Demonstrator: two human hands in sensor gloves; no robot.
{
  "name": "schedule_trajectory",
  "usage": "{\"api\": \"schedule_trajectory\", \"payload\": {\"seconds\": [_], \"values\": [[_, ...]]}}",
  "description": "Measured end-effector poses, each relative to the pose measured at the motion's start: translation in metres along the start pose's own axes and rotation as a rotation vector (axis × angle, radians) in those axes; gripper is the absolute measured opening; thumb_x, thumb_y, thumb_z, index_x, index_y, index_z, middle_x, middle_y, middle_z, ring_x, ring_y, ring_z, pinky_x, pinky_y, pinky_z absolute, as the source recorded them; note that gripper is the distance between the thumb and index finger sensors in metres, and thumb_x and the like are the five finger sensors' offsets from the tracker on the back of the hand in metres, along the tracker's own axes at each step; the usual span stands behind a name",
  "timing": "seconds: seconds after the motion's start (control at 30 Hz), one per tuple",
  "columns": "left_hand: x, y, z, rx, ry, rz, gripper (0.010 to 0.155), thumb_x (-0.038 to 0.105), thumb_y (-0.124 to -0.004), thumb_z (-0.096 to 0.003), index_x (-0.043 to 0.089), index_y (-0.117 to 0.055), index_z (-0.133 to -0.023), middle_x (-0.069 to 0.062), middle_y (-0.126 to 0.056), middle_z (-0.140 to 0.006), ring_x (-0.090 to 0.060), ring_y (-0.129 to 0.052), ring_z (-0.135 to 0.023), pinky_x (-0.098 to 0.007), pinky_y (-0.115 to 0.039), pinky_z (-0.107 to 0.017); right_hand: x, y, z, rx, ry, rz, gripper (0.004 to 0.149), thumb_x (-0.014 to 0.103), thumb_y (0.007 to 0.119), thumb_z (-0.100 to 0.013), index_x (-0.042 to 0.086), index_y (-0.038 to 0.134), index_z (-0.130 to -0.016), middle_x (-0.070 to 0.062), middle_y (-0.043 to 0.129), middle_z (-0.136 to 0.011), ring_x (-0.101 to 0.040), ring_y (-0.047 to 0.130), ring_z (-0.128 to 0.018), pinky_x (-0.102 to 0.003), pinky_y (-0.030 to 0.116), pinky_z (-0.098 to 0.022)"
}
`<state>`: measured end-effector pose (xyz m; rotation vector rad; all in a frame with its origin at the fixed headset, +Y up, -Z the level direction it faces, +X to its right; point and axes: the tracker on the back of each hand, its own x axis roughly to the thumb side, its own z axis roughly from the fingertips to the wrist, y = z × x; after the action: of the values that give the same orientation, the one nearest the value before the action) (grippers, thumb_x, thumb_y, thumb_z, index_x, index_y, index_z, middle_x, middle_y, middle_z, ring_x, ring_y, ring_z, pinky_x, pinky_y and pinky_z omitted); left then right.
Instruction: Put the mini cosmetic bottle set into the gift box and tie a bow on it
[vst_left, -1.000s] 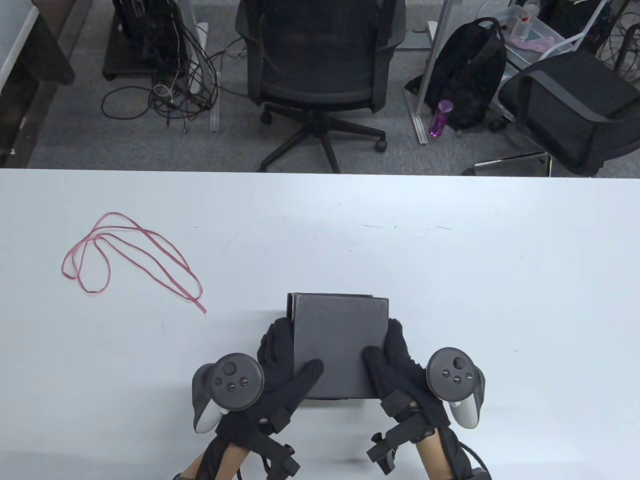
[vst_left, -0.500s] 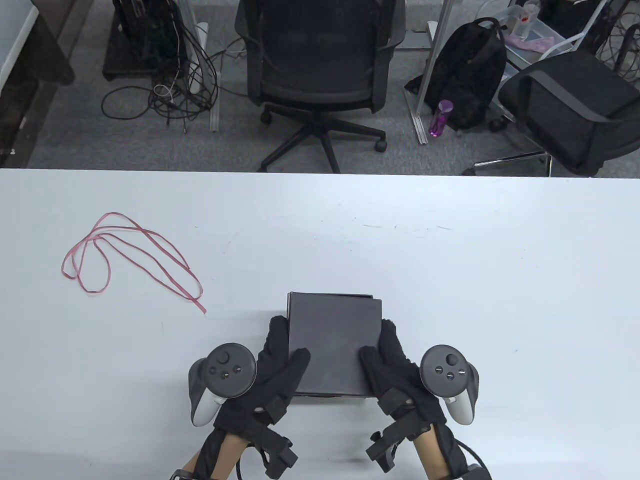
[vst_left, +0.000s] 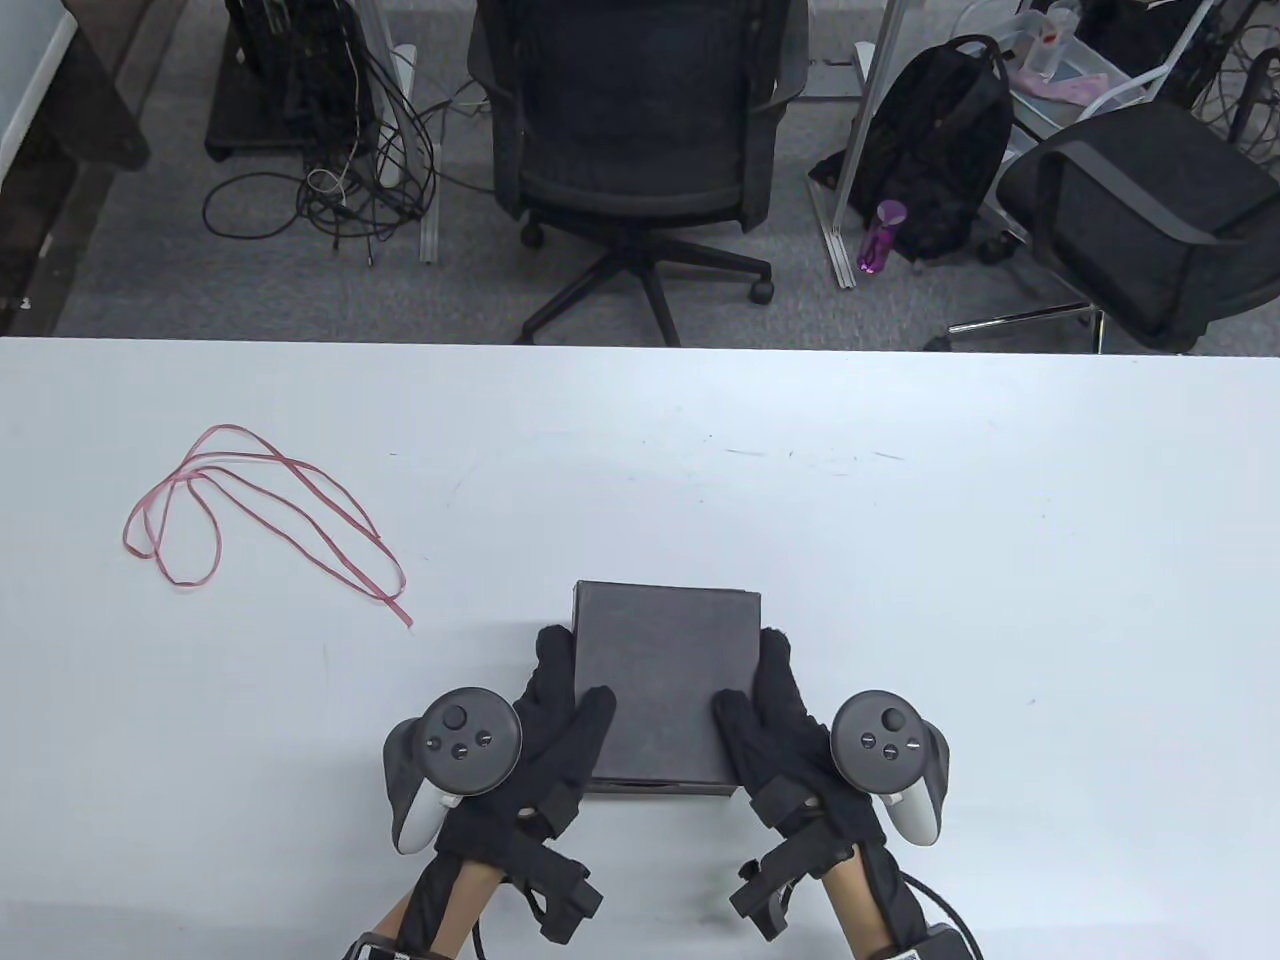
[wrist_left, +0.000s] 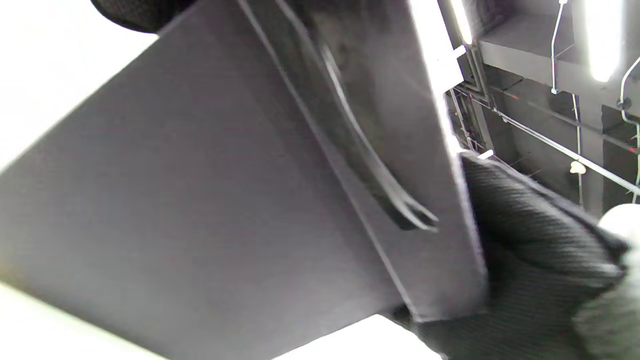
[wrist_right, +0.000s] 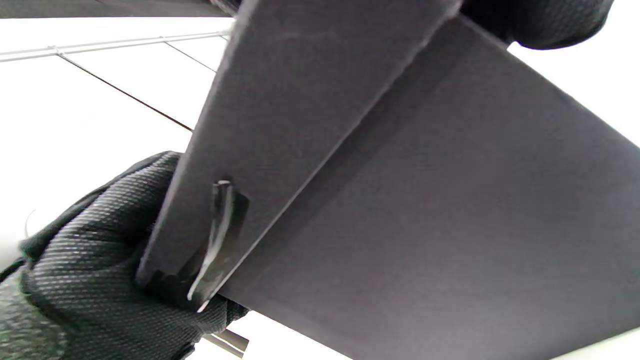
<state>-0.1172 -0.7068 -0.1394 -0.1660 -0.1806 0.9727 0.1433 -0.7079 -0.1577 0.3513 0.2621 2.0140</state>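
Note:
A dark grey gift box (vst_left: 665, 680) stands near the table's front edge with its lid on top. My left hand (vst_left: 560, 700) grips the lid's left side, thumb across the top. On the lid's right side my right hand (vst_left: 765, 700) grips in the same way. In the left wrist view the lid rim (wrist_left: 415, 150) overlaps the box wall (wrist_left: 200, 225), and my gloved thumb (wrist_left: 525, 250) is against it. The right wrist view shows the lid (wrist_right: 300, 90) over the box wall (wrist_right: 450, 200). A red ribbon (vst_left: 260, 510) lies loose at the table's left. No bottles show.
The white table (vst_left: 900, 550) reaches back to its far edge. Beyond it stand an office chair (vst_left: 640, 130), a second chair (vst_left: 1140, 210), a black backpack (vst_left: 940, 150), a purple bottle (vst_left: 880, 235) and tangled cables (vst_left: 340, 170) on the floor.
The lid has slid left and dropped, and now sits square over the box. Both hands came slightly inward with it and keep their grip.

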Motion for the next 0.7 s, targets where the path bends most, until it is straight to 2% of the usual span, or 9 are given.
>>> {"api": "schedule_trajectory", "payload": {"seconds": [0.37, 0.7], "values": [[-0.013, -0.005, -0.007, -0.012, 0.047, 0.012, 0.075, 0.044, -0.046, -0.0662, -0.004, -0.013, -0.114, -0.039, -0.043, -0.111, -0.053, -0.067, -0.085, -0.06, -0.07, -0.063, -0.002, 0.006, -0.003, 0.001, -0.005, 0.081, 0.076, 0.03, 0.046, -0.067, -0.016, 0.0, -0.106, -0.057, 0.024, -0.102, -0.074, 0.044, -0.078, -0.075, 0.054, -0.056], [-0.012, -0.005, -0.012, 0.048, 0.057, -0.054, 0.074, 0.046, -0.044, -0.0659, 0.0, -0.016, -0.116, -0.039, -0.054, -0.106, -0.048, -0.076, -0.075, -0.053, -0.077, -0.056, -0.002, 0.006, -0.007, -0.025, 0.005, 0.132, 0.076, 0.032, 0.045, -0.067, -0.015, 0.0, -0.107, -0.056, 0.029, -0.101, -0.07, 0.052, -0.071, -0.065, 0.062, -0.053]]}}
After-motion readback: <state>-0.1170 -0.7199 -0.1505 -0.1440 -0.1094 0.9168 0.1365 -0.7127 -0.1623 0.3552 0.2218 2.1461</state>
